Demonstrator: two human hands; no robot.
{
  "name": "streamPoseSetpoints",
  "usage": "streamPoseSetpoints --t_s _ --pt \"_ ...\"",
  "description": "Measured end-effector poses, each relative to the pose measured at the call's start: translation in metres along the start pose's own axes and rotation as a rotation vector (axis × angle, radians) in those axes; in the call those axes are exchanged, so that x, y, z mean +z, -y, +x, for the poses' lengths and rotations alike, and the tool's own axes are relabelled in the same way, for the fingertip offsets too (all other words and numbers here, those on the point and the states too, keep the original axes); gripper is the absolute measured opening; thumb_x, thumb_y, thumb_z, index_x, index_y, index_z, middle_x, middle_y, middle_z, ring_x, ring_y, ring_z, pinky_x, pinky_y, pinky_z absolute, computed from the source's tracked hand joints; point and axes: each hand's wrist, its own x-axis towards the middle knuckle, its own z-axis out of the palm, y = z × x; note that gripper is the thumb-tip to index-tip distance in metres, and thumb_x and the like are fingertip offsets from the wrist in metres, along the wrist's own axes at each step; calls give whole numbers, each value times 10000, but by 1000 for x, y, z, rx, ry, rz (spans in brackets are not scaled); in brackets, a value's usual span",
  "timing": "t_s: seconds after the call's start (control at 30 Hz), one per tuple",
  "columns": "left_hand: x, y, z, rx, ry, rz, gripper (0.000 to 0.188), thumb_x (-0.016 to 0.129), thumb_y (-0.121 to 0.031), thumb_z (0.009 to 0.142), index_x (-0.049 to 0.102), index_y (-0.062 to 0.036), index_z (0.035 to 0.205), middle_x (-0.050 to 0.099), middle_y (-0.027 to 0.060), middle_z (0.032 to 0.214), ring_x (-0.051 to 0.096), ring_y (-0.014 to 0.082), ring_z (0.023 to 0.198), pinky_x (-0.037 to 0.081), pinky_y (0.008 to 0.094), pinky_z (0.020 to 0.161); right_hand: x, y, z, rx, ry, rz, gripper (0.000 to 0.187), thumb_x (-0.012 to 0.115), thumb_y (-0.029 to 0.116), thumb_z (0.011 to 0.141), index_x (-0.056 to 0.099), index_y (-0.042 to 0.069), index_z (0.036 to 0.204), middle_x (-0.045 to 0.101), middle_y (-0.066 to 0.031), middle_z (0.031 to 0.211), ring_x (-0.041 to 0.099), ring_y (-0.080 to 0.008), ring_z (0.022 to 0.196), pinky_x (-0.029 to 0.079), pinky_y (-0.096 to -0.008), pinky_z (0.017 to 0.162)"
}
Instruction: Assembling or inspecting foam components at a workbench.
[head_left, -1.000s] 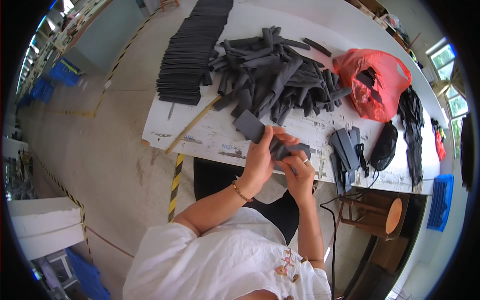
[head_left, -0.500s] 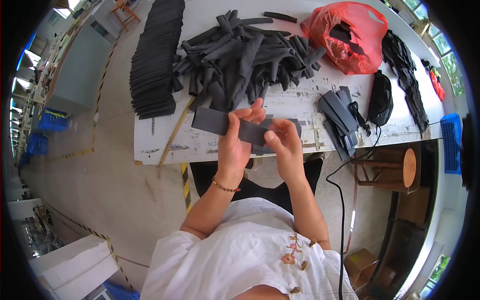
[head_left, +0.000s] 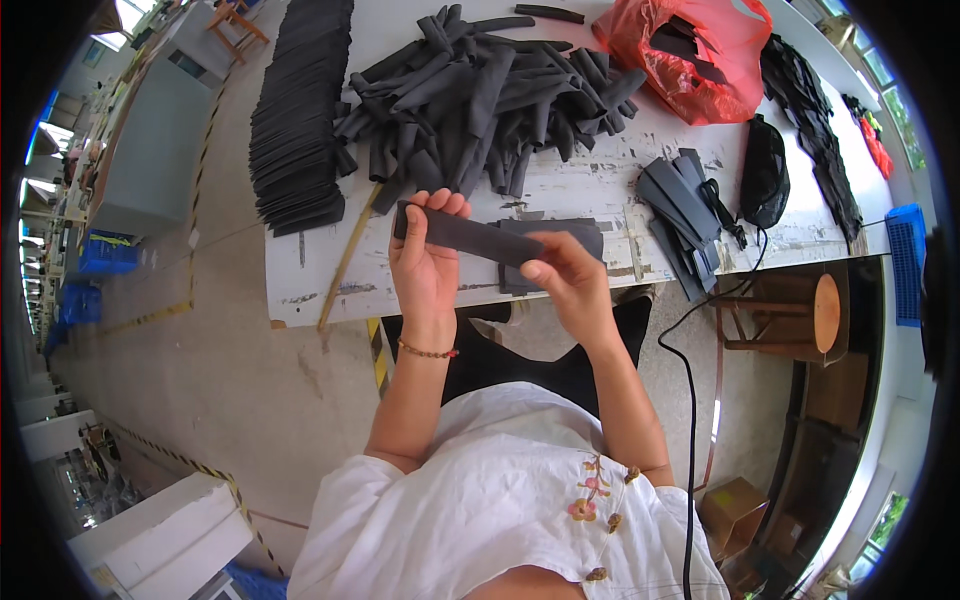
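Note:
A dark grey, flat strip of what looks like fabric (head_left: 478, 238) stretches between my two hands above the table's front edge. My left hand (head_left: 425, 255) grips its left end, with the thumb on top and the fingers behind. At the other end, my right hand (head_left: 575, 285) pinches the strip between thumb and fingers. Just beyond and below the strip lies a small stack of flat dark pieces (head_left: 570, 238), partly hidden by the strip and my right hand. Farther back is a loose heap of rolled or folded dark strips (head_left: 480, 100).
A long stack of dark pieces (head_left: 298, 120) lines the table's left side, beside a thin wooden stick (head_left: 350, 255). To the right are a red plastic bag (head_left: 690, 85), fanned grey strips (head_left: 680, 205), a black pouch (head_left: 764, 175) and a black cable (head_left: 690, 375). A wooden stool (head_left: 825, 312) stands below.
My left hand has slid left to the strip's end, so the hands are farther apart. The strip now spans between them, with more of its length showing.

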Motion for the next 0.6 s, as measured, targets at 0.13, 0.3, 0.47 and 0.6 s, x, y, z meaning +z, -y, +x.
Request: streamPoseSetpoints --t_s 0.13,0.3,0.47,0.6 --pt "24 2 -8 -10 -46 78 335 523 -366 969 584 -75 1124 630 77 1126 597 251 1061 470 443 972 -2 -5 -2 -312 -65 -424 205 703 -43 763 685 28 954 615 -65 879 586 -173 767 473 -284 621" --pt "9 14 -40 -435 -20 265 300 623 -355 921 625 -62 983 651 54 914 649 196 852 553 344 713 -16 -15 12 -940 -133 -843 482 683 -70 577 695 61 1041 603 -64 989 579 -266 830 494 -345 690" --pt "12 12 -35 -387 -71 467 166 695 -131 867 648 16 929 663 70 840 644 144 699 539 256 612 -13 -14 1 -673 -35 -659 376 667 -49 708 684 37 1073 578 -68 1058 568 -229 900 478 -311 759" --pt "12 7 -30 -415 54 574 179 705 -124 855 650 37 911 663 71 806 637 136 665 542 261 613 -14 -15 -1 27 -30 -7 202 615 83 918 660 -8 1093 590 -36 1030 551 -126 898 451 -245 753"
